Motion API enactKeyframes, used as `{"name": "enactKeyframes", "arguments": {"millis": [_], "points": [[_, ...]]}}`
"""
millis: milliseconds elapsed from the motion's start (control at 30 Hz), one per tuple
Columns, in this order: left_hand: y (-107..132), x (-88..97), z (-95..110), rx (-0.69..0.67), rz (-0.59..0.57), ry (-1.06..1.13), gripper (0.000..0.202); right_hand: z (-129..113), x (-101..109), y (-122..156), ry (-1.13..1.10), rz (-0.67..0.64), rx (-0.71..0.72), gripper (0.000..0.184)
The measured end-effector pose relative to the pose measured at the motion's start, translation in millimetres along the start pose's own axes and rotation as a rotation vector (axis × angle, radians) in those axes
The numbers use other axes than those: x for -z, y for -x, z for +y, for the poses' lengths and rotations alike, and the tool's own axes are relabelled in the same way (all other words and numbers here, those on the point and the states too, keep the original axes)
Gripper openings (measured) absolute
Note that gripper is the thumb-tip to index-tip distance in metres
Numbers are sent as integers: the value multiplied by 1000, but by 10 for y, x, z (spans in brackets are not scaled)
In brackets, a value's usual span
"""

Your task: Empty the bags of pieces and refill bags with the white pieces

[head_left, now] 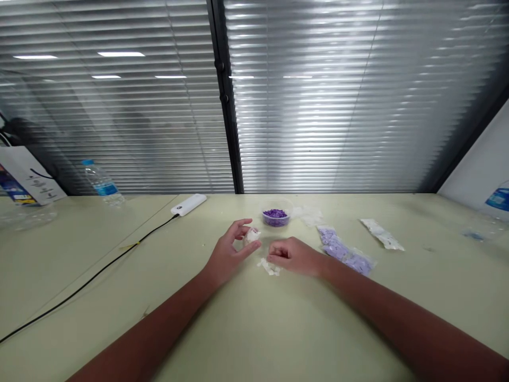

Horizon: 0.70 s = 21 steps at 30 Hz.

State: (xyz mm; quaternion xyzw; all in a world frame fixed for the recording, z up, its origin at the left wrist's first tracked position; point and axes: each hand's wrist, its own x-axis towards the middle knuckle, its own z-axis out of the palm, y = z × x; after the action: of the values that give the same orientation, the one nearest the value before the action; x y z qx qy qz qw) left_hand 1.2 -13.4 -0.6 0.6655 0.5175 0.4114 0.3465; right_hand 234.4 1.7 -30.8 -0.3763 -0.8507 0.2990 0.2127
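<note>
My left hand point(229, 255) pinches a crumpled white paper-like scrap point(252, 235) between thumb and fingertips. My right hand point(293, 256) rests on the table with its fingers curled and nothing visible in them. Just below the gap between my hands lie torn white scraps point(269, 267). Ahead of my hands stands a small clear plastic tub point(275, 207) holding purple beads. To the right lie a flat plastic bag of lilac pieces point(344, 250), a white strip packet point(382, 234) and a crumpled translucent wrapper point(307, 215).
On the pale green table are a white power bank point(189, 204) with a black cable point(91, 281), a water bottle point(101, 183), a paper bag point(27, 178) at far left, and a blue-labelled bottle point(497, 200) at far right. Window blinds stand behind the table.
</note>
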Motion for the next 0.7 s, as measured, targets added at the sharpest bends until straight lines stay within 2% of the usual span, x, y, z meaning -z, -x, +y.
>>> {"name": "enactKeyframes", "arguments": {"millis": [33,100,200,300,400,567,700], "points": [[-1,1,2,3,-4,5,57,32,50,12,-74,-32,-14,33],[-2,3,5,7,-12,14,57,71,128,35,-123,-66,-9,39],[-3,-2,2,3,-10,21,57,49,180,56,-25,-45,57,53],[-2,-11,-13,-2,-2,24,58,-8,163,55,100,-30,106,58],[-4,-15,-30,2,-6,21,59,11,93,23,138,-14,154,56],[-19,-4,-52,8,0,14,57,165,-29,-53,55,75,200,45],[-28,-3,-62,2,-7,26,56,184,-5,-49,-15,44,187,40]]}}
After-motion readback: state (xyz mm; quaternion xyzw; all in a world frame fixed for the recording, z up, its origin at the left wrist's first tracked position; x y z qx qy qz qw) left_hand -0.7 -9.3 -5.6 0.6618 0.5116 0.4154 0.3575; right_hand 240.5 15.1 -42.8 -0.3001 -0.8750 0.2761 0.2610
